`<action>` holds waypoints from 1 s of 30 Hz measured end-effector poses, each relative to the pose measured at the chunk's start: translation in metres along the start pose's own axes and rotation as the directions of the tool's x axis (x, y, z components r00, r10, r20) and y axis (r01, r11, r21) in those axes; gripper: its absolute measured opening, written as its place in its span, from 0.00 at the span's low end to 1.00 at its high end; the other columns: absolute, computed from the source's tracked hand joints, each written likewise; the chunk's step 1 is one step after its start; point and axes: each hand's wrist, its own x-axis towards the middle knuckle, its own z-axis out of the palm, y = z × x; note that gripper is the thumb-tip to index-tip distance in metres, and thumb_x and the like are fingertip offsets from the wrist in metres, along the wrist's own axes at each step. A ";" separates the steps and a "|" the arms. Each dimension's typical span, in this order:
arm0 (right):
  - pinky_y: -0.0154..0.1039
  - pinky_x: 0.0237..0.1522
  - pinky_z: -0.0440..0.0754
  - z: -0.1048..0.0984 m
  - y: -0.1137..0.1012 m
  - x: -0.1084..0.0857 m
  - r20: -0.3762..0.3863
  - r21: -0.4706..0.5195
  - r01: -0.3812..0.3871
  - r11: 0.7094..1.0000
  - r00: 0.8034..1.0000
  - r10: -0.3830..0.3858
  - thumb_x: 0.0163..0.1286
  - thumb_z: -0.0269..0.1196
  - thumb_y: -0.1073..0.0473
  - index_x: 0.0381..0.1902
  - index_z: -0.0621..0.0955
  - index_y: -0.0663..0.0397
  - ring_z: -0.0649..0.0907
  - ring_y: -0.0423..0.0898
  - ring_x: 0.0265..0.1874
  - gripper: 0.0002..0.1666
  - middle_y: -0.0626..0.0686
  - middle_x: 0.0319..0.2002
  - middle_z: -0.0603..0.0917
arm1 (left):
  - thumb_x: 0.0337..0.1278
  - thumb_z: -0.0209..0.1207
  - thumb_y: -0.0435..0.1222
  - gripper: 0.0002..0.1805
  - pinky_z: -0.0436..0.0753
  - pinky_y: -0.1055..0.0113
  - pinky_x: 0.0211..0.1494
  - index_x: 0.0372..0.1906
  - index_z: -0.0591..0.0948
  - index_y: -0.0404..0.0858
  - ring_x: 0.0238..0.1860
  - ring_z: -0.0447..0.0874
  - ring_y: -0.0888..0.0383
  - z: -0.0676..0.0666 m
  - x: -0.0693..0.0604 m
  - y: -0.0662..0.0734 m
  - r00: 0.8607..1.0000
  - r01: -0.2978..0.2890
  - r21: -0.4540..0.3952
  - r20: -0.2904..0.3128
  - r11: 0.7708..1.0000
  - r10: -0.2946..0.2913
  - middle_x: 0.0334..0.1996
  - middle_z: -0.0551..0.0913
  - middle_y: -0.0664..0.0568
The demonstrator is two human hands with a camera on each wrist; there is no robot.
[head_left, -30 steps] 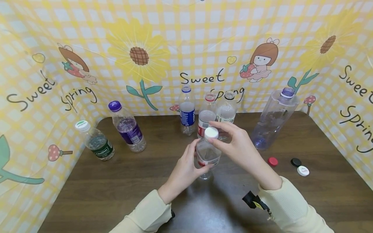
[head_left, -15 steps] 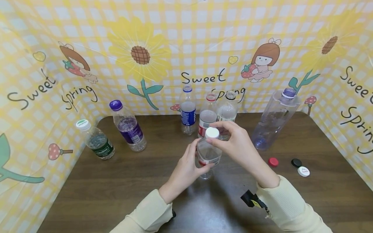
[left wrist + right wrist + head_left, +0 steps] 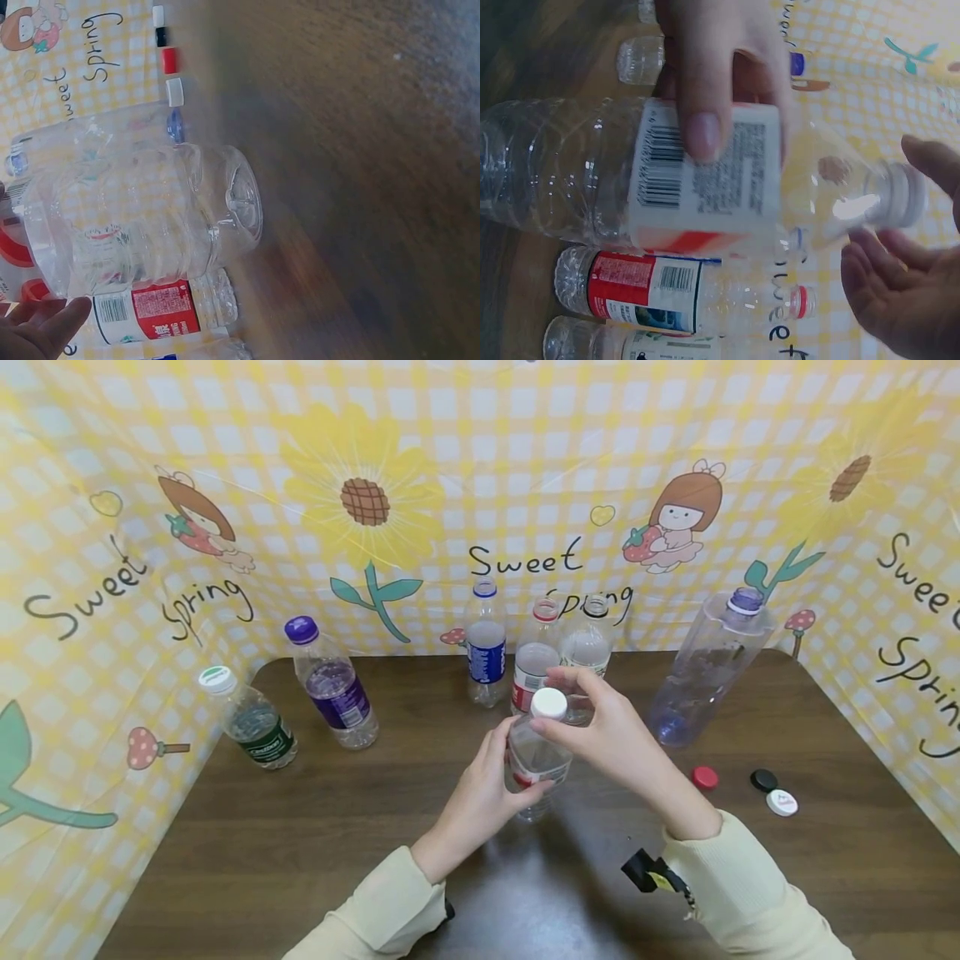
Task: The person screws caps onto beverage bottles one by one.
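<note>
Bottle: left hand grips | right hand parted around cap | red-labelled bottle close behind

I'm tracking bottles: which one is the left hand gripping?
The white-capped bottle in front, in the left hand. The green-labelled bottle, also white-capped, stands far left; no other is white-capped.

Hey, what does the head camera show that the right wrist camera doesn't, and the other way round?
Only the head view shows the red cap, black cap and loose white cap on the table, the large bluish bottle, and the pale sleeves.

Only the right wrist view shows the barcode on the label of the held bottle.

Both show the left hand gripping that bottle, the right hand at its capped top, and the red-labelled bottle.
</note>
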 end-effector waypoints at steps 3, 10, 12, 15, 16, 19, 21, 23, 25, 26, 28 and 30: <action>0.54 0.55 0.79 -0.005 0.002 0.000 0.058 0.026 0.018 1.000 0.998 -0.019 0.62 0.66 0.59 0.62 0.73 0.56 0.79 0.57 0.55 0.30 0.58 0.60 0.77 | 0.48 0.70 0.40 0.45 0.83 0.58 0.53 0.67 0.58 0.37 0.52 0.78 0.50 0.000 0.000 -0.001 1.000 0.003 -0.001 -0.004 1.000 -0.003 0.56 0.72 0.42; 0.54 0.58 0.77 -0.011 0.004 -0.002 0.102 0.060 0.049 0.997 0.993 -0.055 0.64 0.64 0.63 0.61 0.75 0.57 0.81 0.54 0.53 0.27 0.58 0.58 0.78 | 0.48 0.70 0.40 0.45 0.82 0.56 0.55 0.68 0.57 0.38 0.54 0.77 0.49 0.000 0.000 -0.001 1.000 0.025 -0.031 0.018 0.999 -0.025 0.57 0.71 0.42; 0.54 0.58 0.77 -0.011 0.004 -0.003 0.099 0.069 0.059 0.996 0.993 -0.066 0.64 0.63 0.64 0.60 0.75 0.59 0.81 0.54 0.51 0.26 0.59 0.57 0.79 | 0.48 0.70 0.40 0.45 0.82 0.57 0.55 0.68 0.57 0.38 0.54 0.77 0.49 0.000 0.000 -0.002 1.000 0.026 -0.029 0.019 0.999 -0.025 0.57 0.71 0.42; 0.54 0.58 0.77 -0.011 0.004 -0.003 0.093 0.081 0.056 0.995 0.994 -0.064 0.65 0.63 0.63 0.60 0.76 0.60 0.81 0.54 0.51 0.25 0.60 0.56 0.79 | 0.47 0.71 0.40 0.46 0.83 0.58 0.54 0.68 0.57 0.38 0.53 0.77 0.50 0.000 0.000 -0.002 1.000 0.024 -0.022 0.015 0.999 -0.023 0.57 0.72 0.43; 0.54 0.58 0.77 -0.011 0.003 -0.004 0.087 0.084 0.053 0.995 0.994 -0.060 0.65 0.63 0.63 0.59 0.76 0.60 0.81 0.54 0.51 0.24 0.60 0.56 0.79 | 0.47 0.71 0.40 0.46 0.83 0.59 0.54 0.68 0.57 0.38 0.53 0.77 0.50 0.000 0.000 -0.001 1.000 0.025 -0.022 0.015 0.999 -0.025 0.57 0.72 0.43; 0.54 0.58 0.78 -0.008 0.004 -0.003 0.054 0.092 0.037 0.995 0.998 -0.042 0.64 0.64 0.64 0.57 0.77 0.60 0.81 0.53 0.51 0.23 0.59 0.55 0.81 | 0.47 0.71 0.40 0.46 0.83 0.58 0.54 0.68 0.57 0.38 0.53 0.77 0.50 0.000 0.001 -0.001 0.999 0.030 -0.028 0.014 0.999 -0.029 0.57 0.72 0.42; 0.53 0.58 0.79 -0.006 0.005 -0.003 0.025 0.098 0.042 0.994 0.999 -0.044 0.62 0.65 0.64 0.56 0.78 0.61 0.81 0.53 0.51 0.22 0.59 0.53 0.82 | 0.48 0.70 0.40 0.45 0.83 0.58 0.54 0.68 0.57 0.38 0.54 0.77 0.50 0.000 0.001 0.000 0.999 0.035 -0.033 0.016 0.999 -0.034 0.57 0.72 0.42; 0.52 0.56 0.80 -0.005 0.006 -0.002 -0.003 0.100 0.053 0.994 0.999 -0.052 0.61 0.66 0.65 0.54 0.79 0.62 0.82 0.53 0.50 0.22 0.60 0.51 0.83 | 0.48 0.70 0.40 0.45 0.83 0.58 0.54 0.68 0.57 0.38 0.54 0.77 0.49 0.000 0.001 0.000 0.999 0.040 -0.037 0.017 0.999 -0.040 0.57 0.71 0.42; 0.51 0.53 0.81 -0.004 0.007 -0.002 -0.021 0.101 0.067 0.993 0.998 -0.065 0.60 0.67 0.66 0.52 0.80 0.62 0.82 0.53 0.48 0.21 0.60 0.49 0.84 | 0.48 0.70 0.39 0.45 0.83 0.57 0.54 0.68 0.57 0.38 0.54 0.77 0.49 0.000 0.001 0.001 0.999 0.046 -0.039 0.018 0.998 -0.045 0.57 0.72 0.42; 0.49 0.52 0.82 -0.004 0.007 -0.002 -0.027 0.098 0.069 0.993 0.997 -0.067 0.59 0.67 0.66 0.52 0.80 0.62 0.83 0.52 0.47 0.21 0.60 0.48 0.84 | 0.48 0.70 0.39 0.45 0.83 0.57 0.55 0.68 0.57 0.38 0.54 0.77 0.49 0.000 0.001 0.001 0.999 0.050 -0.040 0.019 0.998 -0.049 0.58 0.71 0.42; 0.44 0.49 0.83 -0.004 0.008 -0.002 -0.035 0.091 0.069 0.993 0.997 -0.066 0.58 0.68 0.66 0.51 0.81 0.62 0.83 0.51 0.46 0.21 0.59 0.47 0.85 | 0.48 0.70 0.39 0.45 0.82 0.56 0.55 0.68 0.57 0.38 0.54 0.77 0.49 0.000 0.001 0.002 0.998 0.058 -0.042 0.021 0.997 -0.057 0.58 0.71 0.42; 0.40 0.46 0.83 -0.004 0.007 -0.001 -0.040 0.083 0.066 0.994 0.997 -0.063 0.58 0.68 0.66 0.51 0.81 0.61 0.84 0.50 0.44 0.21 0.59 0.46 0.85 | 0.47 0.70 0.39 0.45 0.82 0.56 0.55 0.68 0.57 0.38 0.55 0.77 0.49 0.000 0.001 0.003 0.998 0.064 -0.046 0.020 0.997 -0.064 0.58 0.71 0.42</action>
